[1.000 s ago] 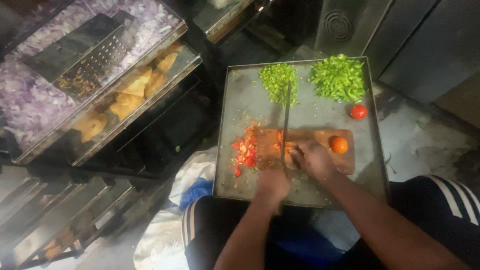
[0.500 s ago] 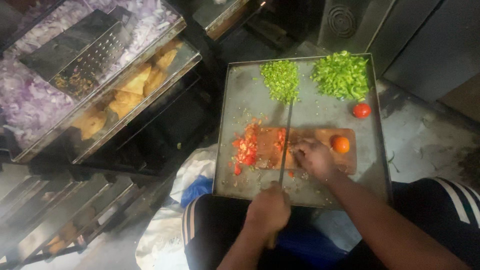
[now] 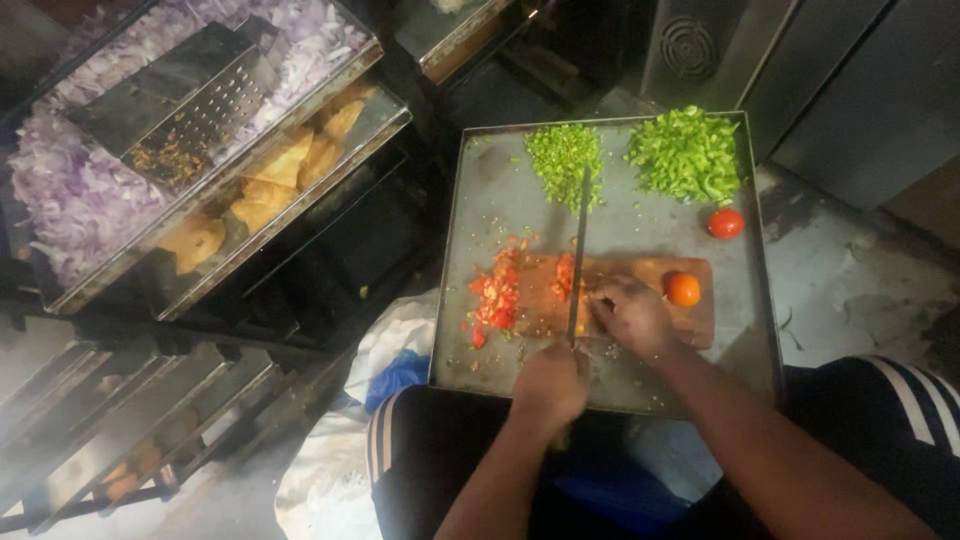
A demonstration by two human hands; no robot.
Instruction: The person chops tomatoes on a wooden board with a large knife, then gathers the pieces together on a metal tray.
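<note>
My left hand (image 3: 551,385) grips the handle of a long knife (image 3: 578,235), whose blade lies across a wooden cutting board (image 3: 697,325) and points away from me. Just right of the blade, my right hand (image 3: 630,316) presses down on a tomato piece that its fingers mostly hide. A pile of chopped tomato (image 3: 496,297) sits at the board's left end. A tomato half (image 3: 683,289) rests near its right end. The board lies on a metal tray (image 3: 478,205) over my lap.
Two heaps of chopped green vegetable (image 3: 563,155) (image 3: 688,150) and a whole small tomato (image 3: 726,223) lie at the tray's far end. To the left stand a tray of chopped purple onion (image 3: 60,195) with a metal grater (image 3: 175,105), and fried pastries (image 3: 270,185).
My left hand drew the knife back toward me, then pushed it forward again across the board. My right hand stayed on the tomato piece.
</note>
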